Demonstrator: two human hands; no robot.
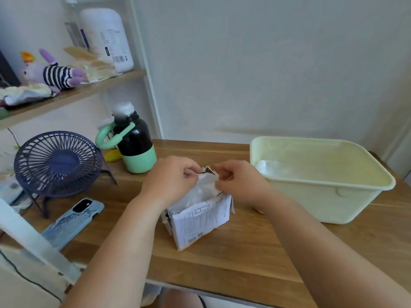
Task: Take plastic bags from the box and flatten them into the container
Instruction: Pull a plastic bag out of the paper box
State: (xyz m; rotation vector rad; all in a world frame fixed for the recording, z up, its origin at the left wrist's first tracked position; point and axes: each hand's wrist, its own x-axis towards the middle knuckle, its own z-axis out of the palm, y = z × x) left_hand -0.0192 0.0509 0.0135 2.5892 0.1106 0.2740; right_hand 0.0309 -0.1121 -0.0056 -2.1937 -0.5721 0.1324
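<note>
Wooden table (244, 258), front edge nearest. Printed paper box (200, 221): stood mid-table, top torn open. Plastic bag (205, 188): clear, crumpled, rose out of the box's open top. Left hand (171, 176) and right hand (240, 181): both above the box, fingers curled, each pinching an upper edge of the bag. Phone (73, 221): lay face down near the left edge. Fan (57, 163): dark blue, behind the phone. Bottle (133, 138): black and green, back left. Container (311, 203): pale yellow tub at the back right corner, one flattened bag (270, 168) inside.
</note>
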